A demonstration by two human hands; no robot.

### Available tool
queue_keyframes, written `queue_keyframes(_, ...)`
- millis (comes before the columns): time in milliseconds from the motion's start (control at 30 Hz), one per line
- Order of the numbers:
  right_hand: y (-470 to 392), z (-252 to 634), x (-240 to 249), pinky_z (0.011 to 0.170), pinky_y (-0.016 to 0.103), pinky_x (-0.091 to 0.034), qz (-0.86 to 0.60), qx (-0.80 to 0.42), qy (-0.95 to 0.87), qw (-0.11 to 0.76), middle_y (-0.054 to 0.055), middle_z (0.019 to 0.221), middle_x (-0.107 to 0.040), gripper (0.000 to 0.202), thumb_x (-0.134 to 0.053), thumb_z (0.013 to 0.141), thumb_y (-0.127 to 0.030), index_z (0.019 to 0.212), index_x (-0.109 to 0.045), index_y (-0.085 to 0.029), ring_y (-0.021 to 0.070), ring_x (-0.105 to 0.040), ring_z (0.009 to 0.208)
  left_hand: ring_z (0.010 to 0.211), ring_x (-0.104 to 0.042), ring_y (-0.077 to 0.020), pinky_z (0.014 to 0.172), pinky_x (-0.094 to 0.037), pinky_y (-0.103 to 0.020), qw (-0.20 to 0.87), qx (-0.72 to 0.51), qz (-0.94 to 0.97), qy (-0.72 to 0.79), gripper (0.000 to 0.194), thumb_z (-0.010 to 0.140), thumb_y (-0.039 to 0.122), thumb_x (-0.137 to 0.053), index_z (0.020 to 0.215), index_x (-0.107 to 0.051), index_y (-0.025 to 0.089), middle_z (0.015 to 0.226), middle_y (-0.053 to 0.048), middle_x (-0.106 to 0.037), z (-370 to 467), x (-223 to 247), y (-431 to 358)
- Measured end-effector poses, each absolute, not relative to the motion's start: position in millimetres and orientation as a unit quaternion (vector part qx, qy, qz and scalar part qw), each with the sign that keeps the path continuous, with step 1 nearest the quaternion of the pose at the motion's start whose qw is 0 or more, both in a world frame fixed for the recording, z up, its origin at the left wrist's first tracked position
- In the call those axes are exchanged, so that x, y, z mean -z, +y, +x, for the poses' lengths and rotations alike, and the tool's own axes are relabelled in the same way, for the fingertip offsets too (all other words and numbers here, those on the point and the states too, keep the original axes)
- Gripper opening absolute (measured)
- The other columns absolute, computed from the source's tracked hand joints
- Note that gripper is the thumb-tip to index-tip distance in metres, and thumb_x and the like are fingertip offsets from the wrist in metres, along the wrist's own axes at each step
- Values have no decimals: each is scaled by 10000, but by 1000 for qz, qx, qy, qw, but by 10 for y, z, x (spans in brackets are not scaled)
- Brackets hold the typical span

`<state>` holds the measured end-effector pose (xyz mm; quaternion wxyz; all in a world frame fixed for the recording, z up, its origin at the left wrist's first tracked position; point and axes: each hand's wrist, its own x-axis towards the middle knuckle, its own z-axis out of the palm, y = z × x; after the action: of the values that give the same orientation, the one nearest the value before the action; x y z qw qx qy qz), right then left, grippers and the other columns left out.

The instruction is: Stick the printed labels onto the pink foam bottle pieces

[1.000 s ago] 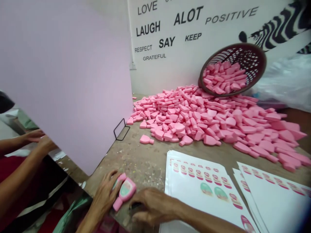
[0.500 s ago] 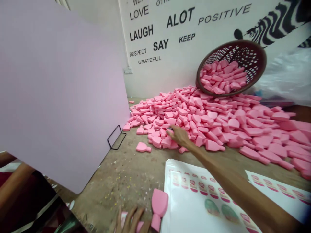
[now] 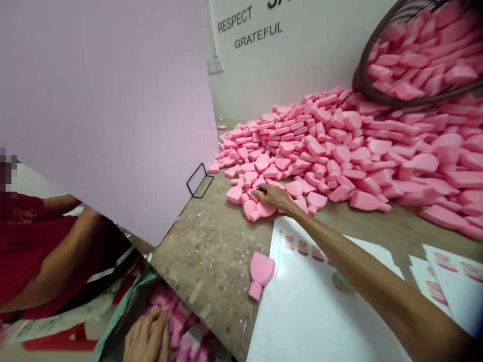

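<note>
Co-worker: a person in a red top (image 3: 22, 226) sat at the far left behind the divider, a bare forearm (image 3: 56, 261) angled down across the lap.
Divider: a pale pink board (image 3: 109, 100) stood upright on the table, propped by a black wire stand (image 3: 199, 180).
Left hand: the left hand (image 3: 145, 339) lay low at the table's near edge, fingers loosely curled over pink foam pieces inside a green bag (image 3: 124, 311); whether it gripped any piece could not be told.
Table: a worn wooden surface (image 3: 204, 241), speckled with small scraps.
Loose piece: one pink bottle-shaped foam cutout (image 3: 259, 274) lay alone, just beside the left edge of the sticker sheets (image 3: 313, 301).
Right hand: the right hand (image 3: 274, 197) reached far forward, palm down, fingers bent and pinching at the near edge of the foam pile (image 3: 339, 151), touching the pieces there; a dark bit showed at the fingertips, too small to identify.
Basket: a brown mesh basket (image 3: 377, 90) lay tipped at the top right, foam pieces spilling from it.
</note>
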<state>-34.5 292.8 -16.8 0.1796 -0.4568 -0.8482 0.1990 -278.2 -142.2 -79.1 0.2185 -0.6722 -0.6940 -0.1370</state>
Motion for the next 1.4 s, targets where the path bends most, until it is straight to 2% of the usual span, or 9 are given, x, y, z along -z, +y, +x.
queue_keyframes(167, 2477, -278, 71, 767, 261, -461, -382, -220, -884, 158, 57, 1128, -663, 383, -507, 866, -450, 1167, -610, -237, 193, -624, 949, 1051, -567, -231, 879, -480, -357, 133, 285, -634, -707, 334, 876, 240, -509, 1206, -511, 190, 1134, -111, -583, -2103, 354, -886)
queue_keyframes(300, 2330, -52, -94, 756, 299, -474, -381, -192, -890, 162, 104, 1212, -622, 469, -411, 912, -405, 1333, -474, -208, 217, -625, 962, 1101, -522, -304, 924, -455, -458, -25, 251, -660, -708, 530, 785, 420, -635, 1237, -512, 173, 1221, -140, -551, -1250, 128, -149)
queue_keyframes(400, 2203, 61, -126, 746, 291, -468, -345, -178, -912, 135, 99, 1151, -648, 467, -487, 860, -377, 1287, -520, -191, 214, -624, 936, 1090, -529, -309, 918, -449, -471, -70, 210, -660, -718, 490, 802, 304, -611, 1262, -511, 167, 1198, -146, -568, -955, 98, 77)
queue_keyframes(567, 1814, 49, -22, 782, 316, -419, -277, -167, -942, 91, 128, 1068, -644, 535, -667, 666, -272, 1190, -601, -184, 258, -579, 957, 945, -577, -253, 843, -471, -436, -32, 186, -649, -737, 309, 859, 115, -404, 1111, -579, 148, 980, -106, -629, -1327, 262, -427)
queue_keyframes(867, 1336, -79, -217, 716, 290, -377, -285, -282, -901, 166, 76, 860, -619, 210, -595, 736, -246, 930, -639, -176, 193, -534, 804, 1067, -528, -343, 876, -437, -530, 69, 175, -562, -805, 333, 838, 263, -462, 1101, -621, 134, 1175, -180, -576, -2221, 77, -1411)
queue_keyframes(1000, 1012, 177, -346, 557, 235, -369, -299, -448, -819, 197, 21, 765, -546, 358, -442, 861, -449, 1031, -555, -155, 109, -458, 605, 1107, -541, -279, 940, -441, -438, -257, 437, -496, -705, 403, 817, 420, -554, 1144, -589, 187, 1212, -130, -568, -1722, -216, -894)
queue_keyframes(1133, 472, 541, -324, 503, 214, -333, -284, -685, -647, 177, -18, 685, -474, 390, -557, 781, -510, 921, -557, -146, 72, -382, 535, 941, -627, -242, 782, -503, -338, -680, 453, -360, -449, 547, 765, 430, -663, 1230, -547, 166, 1087, -133, -644, -1084, -273, -476)
queue_keyframes(1233, 170, 864, -259, 528, 214, -338, -333, -684, -618, 199, -16, 711, -487, 343, -602, 779, -492, 885, -569, -167, 86, -411, 592, 809, -641, -198, 694, -494, -268, -740, 400, -345, -416, 447, 748, 400, -702, 1088, -634, 118, 970, -127, -683, -790, -167, -427)
queue_keyframes(1400, 115, 1613, -27, 675, 290, -416, -601, -360, -632, 330, 30, 834, -607, 317, -412, 899, -502, 963, -526, -213, 157, -535, 714, 610, -575, -112, 551, -443, -185, -693, 379, -344, -508, 371, 719, 425, -722, 897, -649, 107, 768, -85, -689, -592, -67, -346)
